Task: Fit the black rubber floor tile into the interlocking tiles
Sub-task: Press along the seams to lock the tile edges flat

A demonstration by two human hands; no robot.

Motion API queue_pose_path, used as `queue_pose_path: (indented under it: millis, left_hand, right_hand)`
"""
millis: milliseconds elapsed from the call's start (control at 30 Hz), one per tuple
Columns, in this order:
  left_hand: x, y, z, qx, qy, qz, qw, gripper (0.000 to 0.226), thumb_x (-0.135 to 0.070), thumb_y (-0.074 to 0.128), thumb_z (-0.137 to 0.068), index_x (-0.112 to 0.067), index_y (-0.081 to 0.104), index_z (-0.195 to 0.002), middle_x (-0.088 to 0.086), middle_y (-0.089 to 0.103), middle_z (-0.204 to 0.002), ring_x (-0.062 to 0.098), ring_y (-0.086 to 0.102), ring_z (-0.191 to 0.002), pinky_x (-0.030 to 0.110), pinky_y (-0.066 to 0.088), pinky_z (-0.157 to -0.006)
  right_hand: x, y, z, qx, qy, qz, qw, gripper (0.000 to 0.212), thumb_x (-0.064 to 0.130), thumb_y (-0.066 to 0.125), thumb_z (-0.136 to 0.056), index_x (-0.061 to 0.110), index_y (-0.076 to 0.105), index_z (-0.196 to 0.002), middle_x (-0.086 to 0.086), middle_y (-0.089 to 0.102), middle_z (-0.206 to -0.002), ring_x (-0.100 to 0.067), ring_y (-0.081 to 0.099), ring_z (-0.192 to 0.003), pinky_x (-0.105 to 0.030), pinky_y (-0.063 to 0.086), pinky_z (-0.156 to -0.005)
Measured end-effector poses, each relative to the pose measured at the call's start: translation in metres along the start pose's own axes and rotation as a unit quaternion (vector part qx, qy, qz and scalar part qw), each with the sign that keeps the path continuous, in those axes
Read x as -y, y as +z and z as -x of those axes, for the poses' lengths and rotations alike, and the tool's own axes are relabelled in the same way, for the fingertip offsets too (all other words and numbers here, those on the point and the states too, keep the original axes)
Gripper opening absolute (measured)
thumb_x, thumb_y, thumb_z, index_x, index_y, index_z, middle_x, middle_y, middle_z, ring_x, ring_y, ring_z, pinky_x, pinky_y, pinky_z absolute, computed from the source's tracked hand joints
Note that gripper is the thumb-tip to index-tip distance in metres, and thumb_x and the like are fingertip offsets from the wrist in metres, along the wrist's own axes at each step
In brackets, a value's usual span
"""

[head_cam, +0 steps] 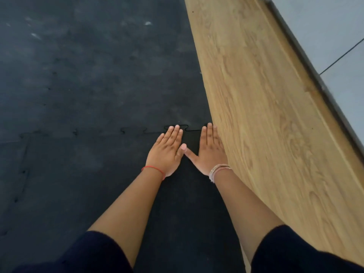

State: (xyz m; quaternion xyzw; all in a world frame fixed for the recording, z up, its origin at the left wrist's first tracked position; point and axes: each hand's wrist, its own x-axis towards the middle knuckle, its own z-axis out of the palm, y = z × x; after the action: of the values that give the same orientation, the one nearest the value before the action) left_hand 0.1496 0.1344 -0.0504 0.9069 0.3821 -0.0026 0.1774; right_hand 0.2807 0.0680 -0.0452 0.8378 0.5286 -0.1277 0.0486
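Observation:
The black rubber floor tile [192,141] lies flat on the floor at the lower middle, its far edge meeting the other interlocking tiles [98,75] along a jigsaw seam [153,131]. My left hand [167,149] rests palm down on the tile near that seam, fingers straight and close together. Beside it, my right hand [211,148] also lies flat on the tile, its outer edge against the wooden panel, thumb spread toward the left thumb. The two thumbs touch. Neither hand grips anything.
A light wooden panel [266,115] runs diagonally along the right side of the tiles. Beyond it are a metal strip [307,62] and pale grey floor [325,26]. Dusty black tiles spread to the left and far side, with a second seam [23,170] at the left.

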Motion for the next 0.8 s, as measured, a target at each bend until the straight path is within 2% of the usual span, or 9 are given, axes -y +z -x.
queue_pose_path:
  millis: [67, 167, 233, 333, 467, 633, 800]
  left_hand:
    - [0.018, -0.001, 0.012, -0.029, -0.019, -0.003, 0.999, 0.053, -0.038, 0.01, -0.097, -0.017, -0.006, -0.143, -0.001, -0.01, -0.153, 0.008, -0.016, -0.136, 0.027, -0.012, -0.109]
    - [0.065, -0.009, 0.057, -0.113, -0.18, 0.005, 0.977, 0.06, -0.04, 0.019, -0.096, -0.01, -0.001, -0.143, 0.005, -0.005, -0.154, 0.017, -0.011, -0.139, 0.033, -0.007, -0.111]
    - [0.095, -0.017, 0.086, -0.119, -0.254, 0.009, 0.96, 0.064, -0.043, 0.022, -0.095, -0.007, 0.002, -0.143, 0.009, -0.002, -0.154, 0.021, -0.008, -0.139, 0.037, -0.003, -0.113]
    - [0.116, -0.022, 0.094, -0.096, -0.247, -0.013, 0.964, 0.066, -0.046, 0.022, -0.093, -0.009, 0.002, -0.144, 0.008, -0.001, -0.154, 0.02, -0.009, -0.139, 0.036, -0.004, -0.112]
    - [0.118, -0.018, 0.091, -0.082, -0.246, -0.029, 0.965, 0.068, -0.048, 0.017, -0.092, -0.008, -0.002, -0.143, 0.009, -0.004, -0.153, 0.021, -0.01, -0.139, 0.036, -0.006, -0.112]
    - [0.119, -0.019, 0.092, -0.073, -0.243, -0.044, 0.966, 0.078, -0.056, -0.003, -0.081, -0.008, -0.004, -0.143, 0.01, -0.005, -0.153, 0.022, -0.011, -0.139, 0.036, -0.006, -0.111]
    - [0.124, -0.033, 0.091, -0.019, -0.233, 0.004, 0.972, 0.069, -0.048, 0.022, -0.093, -0.008, -0.004, -0.143, 0.009, -0.007, -0.154, 0.02, -0.012, -0.139, 0.034, -0.006, -0.111]
  right_hand:
    - [0.002, 0.004, 0.009, -0.009, -0.001, -0.001, 1.0, 0.091, 0.069, 0.011, -0.085, 0.003, -0.013, -0.142, -0.015, -0.017, -0.153, -0.025, -0.018, -0.14, -0.036, -0.008, -0.114]
    - [0.018, 0.021, 0.051, -0.035, -0.027, -0.006, 0.999, 0.092, 0.071, 0.0, -0.081, 0.003, -0.011, -0.142, -0.015, -0.016, -0.152, -0.026, -0.016, -0.14, -0.037, -0.006, -0.114]
    - [0.028, 0.03, 0.073, -0.049, -0.03, -0.012, 0.998, 0.095, 0.074, -0.001, -0.08, 0.002, -0.005, -0.142, -0.015, -0.008, -0.152, -0.027, -0.007, -0.141, -0.039, -0.001, -0.114]
    - [0.032, 0.034, 0.073, -0.064, -0.017, -0.001, 0.998, 0.095, 0.074, 0.005, -0.081, 0.002, 0.004, -0.142, -0.017, 0.004, -0.152, -0.029, 0.004, -0.141, -0.04, 0.006, -0.113]
    - [0.032, 0.035, 0.071, -0.068, -0.011, 0.007, 0.998, 0.095, 0.075, 0.006, -0.081, 0.002, 0.005, -0.141, -0.015, 0.001, -0.15, -0.028, 0.005, -0.14, -0.04, 0.007, -0.112]
    - [0.035, 0.03, 0.071, -0.06, -0.006, 0.014, 0.998, 0.095, 0.075, 0.005, -0.081, 0.001, 0.005, -0.141, -0.019, 0.012, -0.152, -0.028, 0.008, -0.14, -0.04, 0.008, -0.112]
    - [0.035, 0.026, 0.072, -0.025, -0.018, 0.022, 0.999, 0.098, 0.076, -0.004, -0.075, 0.003, -0.009, -0.141, -0.017, -0.006, -0.154, -0.026, -0.009, -0.141, -0.036, -0.004, -0.113]
